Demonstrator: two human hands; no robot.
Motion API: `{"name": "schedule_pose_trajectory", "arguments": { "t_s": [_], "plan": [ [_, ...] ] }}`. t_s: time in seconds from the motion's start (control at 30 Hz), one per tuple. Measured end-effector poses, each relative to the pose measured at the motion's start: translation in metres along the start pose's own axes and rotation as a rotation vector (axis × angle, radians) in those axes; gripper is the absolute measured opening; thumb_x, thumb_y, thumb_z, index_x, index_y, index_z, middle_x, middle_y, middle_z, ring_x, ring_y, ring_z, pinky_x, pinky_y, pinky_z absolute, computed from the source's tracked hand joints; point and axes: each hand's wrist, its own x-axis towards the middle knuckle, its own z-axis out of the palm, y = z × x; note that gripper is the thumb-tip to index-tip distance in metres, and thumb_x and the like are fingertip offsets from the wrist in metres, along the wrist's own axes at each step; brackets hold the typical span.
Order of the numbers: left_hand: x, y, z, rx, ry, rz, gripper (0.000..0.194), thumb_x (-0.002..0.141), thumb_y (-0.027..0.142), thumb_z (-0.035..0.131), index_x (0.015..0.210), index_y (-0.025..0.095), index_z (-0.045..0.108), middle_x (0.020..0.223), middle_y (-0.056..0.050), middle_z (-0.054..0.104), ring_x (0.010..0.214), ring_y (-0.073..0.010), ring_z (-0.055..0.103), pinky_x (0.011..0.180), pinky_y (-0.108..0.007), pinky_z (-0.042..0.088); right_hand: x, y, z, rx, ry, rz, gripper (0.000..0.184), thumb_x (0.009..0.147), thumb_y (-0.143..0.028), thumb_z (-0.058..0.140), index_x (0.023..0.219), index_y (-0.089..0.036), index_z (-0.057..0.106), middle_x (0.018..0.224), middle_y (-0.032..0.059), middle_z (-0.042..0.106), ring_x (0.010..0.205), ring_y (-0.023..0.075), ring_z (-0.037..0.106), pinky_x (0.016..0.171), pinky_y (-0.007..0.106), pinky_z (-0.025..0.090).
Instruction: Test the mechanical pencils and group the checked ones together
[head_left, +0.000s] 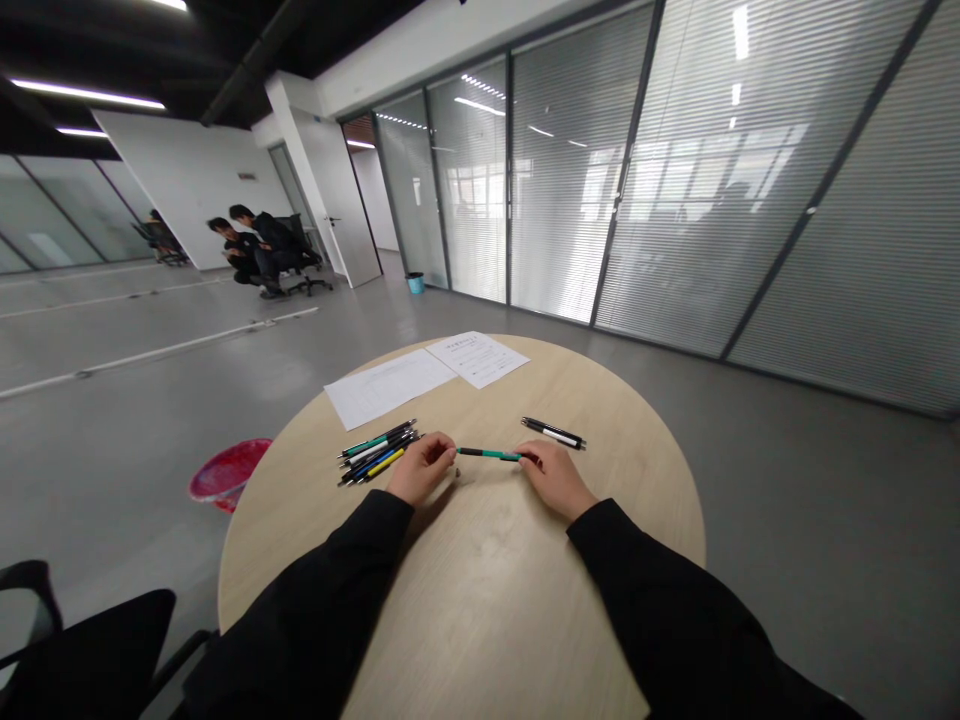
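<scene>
A green pen [491, 454] with a black tip lies just above the round wooden table [480, 590], held at its right end by my right hand [553, 477], whose fingers are pinched on it. My left hand [424, 466] is closed in a pinch near the pen's left tip, on something too small to make out. A bundle of several pens [377, 453], green, blue, yellow and black, lies just left of my left hand. Two more pens [553, 433], black and white, lie beyond my right hand.
Two sheets of paper [427, 373] lie at the table's far side. A red basin [227, 472] stands on the floor to the left. A black chair [67, 650] is at the lower left. People sit far off at the back left by the wall. Glass partitions run along the right.
</scene>
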Motion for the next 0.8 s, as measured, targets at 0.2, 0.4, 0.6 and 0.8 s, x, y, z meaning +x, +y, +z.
{"name": "schedule_pose_trajectory", "arguments": {
  "t_s": [0.2, 0.4, 0.6, 0.8],
  "plan": [
    [0.001, -0.006, 0.000, 0.059, 0.016, 0.006, 0.022, 0.082, 0.038, 0.062, 0.081, 0.016, 0.060, 0.071, 0.000, 0.059, 0.064, -0.0137, 0.055, 0.063, -0.027, 0.045, 0.000, -0.003, -0.001, -0.009, -0.039, 0.011, 0.018, 0.083, -0.012, 0.056, 0.091, -0.020, 0.071, 0.088, 0.0045, 0.070, 0.079, 0.0187, 0.061, 0.076, 0.031, 0.045],
    [0.000, -0.001, 0.001, -0.055, 0.010, -0.023, 0.024, 0.082, 0.039, 0.064, 0.082, 0.016, 0.060, 0.071, -0.001, 0.060, 0.065, -0.0138, 0.057, 0.064, -0.028, 0.047, 0.000, -0.006, 0.001, -0.002, -0.050, 0.027, 0.015, 0.079, -0.011, 0.058, 0.085, -0.019, 0.070, 0.080, 0.0023, 0.067, 0.073, 0.0167, 0.058, 0.069, 0.027, 0.043],
    [0.000, 0.007, 0.002, -0.176, 0.008, -0.049, 0.028, 0.080, 0.043, 0.068, 0.080, 0.016, 0.059, 0.070, -0.001, 0.060, 0.065, -0.0147, 0.061, 0.066, -0.030, 0.051, -0.001, -0.006, 0.002, 0.012, -0.086, 0.035, 0.009, 0.082, -0.018, 0.061, 0.085, -0.019, 0.070, 0.078, 0.0017, 0.067, 0.070, 0.0154, 0.057, 0.066, 0.026, 0.042],
    [-0.002, 0.004, 0.009, -0.230, -0.009, -0.043, 0.029, 0.079, 0.042, 0.068, 0.085, 0.017, 0.055, 0.074, 0.001, 0.058, 0.063, -0.0125, 0.060, 0.063, -0.028, 0.051, -0.002, -0.007, 0.002, -0.001, -0.106, -0.006, 0.012, 0.084, -0.018, 0.061, 0.088, -0.020, 0.071, 0.083, 0.0034, 0.070, 0.075, 0.0170, 0.060, 0.070, 0.028, 0.044]
  ]
}}
